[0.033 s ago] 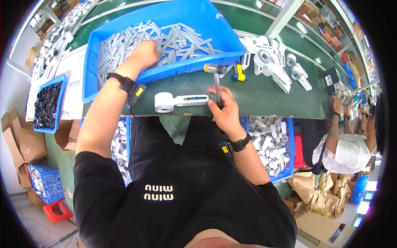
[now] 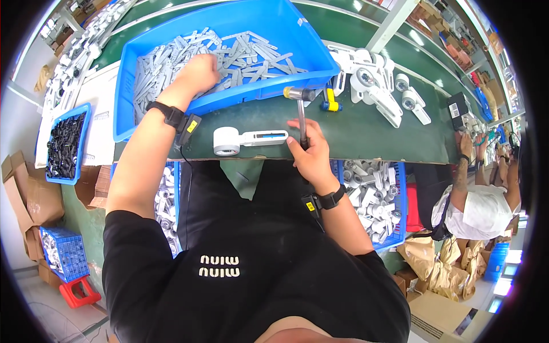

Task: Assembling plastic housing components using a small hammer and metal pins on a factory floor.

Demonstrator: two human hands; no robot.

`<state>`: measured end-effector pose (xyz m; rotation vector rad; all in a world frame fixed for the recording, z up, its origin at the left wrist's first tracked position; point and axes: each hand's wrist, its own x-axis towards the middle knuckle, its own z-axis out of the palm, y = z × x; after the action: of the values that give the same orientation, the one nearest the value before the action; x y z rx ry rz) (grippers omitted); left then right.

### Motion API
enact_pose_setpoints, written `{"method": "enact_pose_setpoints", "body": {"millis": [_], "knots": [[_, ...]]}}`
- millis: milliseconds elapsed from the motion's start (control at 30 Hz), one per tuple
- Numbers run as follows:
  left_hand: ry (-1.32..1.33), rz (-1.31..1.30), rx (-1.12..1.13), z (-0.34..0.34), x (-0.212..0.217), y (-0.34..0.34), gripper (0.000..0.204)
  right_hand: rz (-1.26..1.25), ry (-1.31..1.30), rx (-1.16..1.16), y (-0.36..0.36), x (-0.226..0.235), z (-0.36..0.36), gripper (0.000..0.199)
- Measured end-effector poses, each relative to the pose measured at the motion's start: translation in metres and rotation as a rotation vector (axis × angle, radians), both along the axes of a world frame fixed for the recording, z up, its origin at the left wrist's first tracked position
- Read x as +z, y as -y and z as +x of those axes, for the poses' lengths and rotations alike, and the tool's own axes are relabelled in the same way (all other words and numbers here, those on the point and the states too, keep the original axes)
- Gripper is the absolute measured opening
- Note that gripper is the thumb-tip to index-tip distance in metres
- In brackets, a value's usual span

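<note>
My left hand (image 2: 200, 74) reaches into a large blue bin (image 2: 223, 98) of grey plastic strips (image 2: 246, 54). Its fingers curl down among the strips; the fingertips and anything between them are hidden. In my right hand (image 2: 311, 154) is a small hammer (image 2: 302, 117), gripped by its handle, with the head pointing away from me, one face tan and the other dark. Between my arms, near the bench edge, a white part (image 2: 227, 140) with a round head and a slotted arm lies flat. The slotted arm's tip comes close to my right hand.
A yellow and blue tool (image 2: 331, 100) lies beside the bin. White assemblies (image 2: 372, 86) cluster at the right of the green bench (image 2: 394, 143). A blue tray (image 2: 78, 178) of black parts stands left. Below the bench edge, a blue crate (image 2: 401, 214) holds white parts. Another person (image 2: 477, 211) works at right.
</note>
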<state>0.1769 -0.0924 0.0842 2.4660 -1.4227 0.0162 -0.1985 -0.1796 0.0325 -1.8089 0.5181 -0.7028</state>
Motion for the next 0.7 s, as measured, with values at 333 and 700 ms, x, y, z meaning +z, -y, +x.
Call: {"method": "enact_pose_setpoints", "body": {"millis": [333,700], "knots": [[-1.252,-0.868,-0.338,-0.172,0.046,-0.052,0.044,0.205,0.083,-0.042,-0.001,0.000,-0.006,0.042],[-0.972,-0.799,-0.229,-0.218,-0.010,-0.085,0.017,0.406,0.107,-0.002,-0.022,0.031,0.001,0.026]]}}
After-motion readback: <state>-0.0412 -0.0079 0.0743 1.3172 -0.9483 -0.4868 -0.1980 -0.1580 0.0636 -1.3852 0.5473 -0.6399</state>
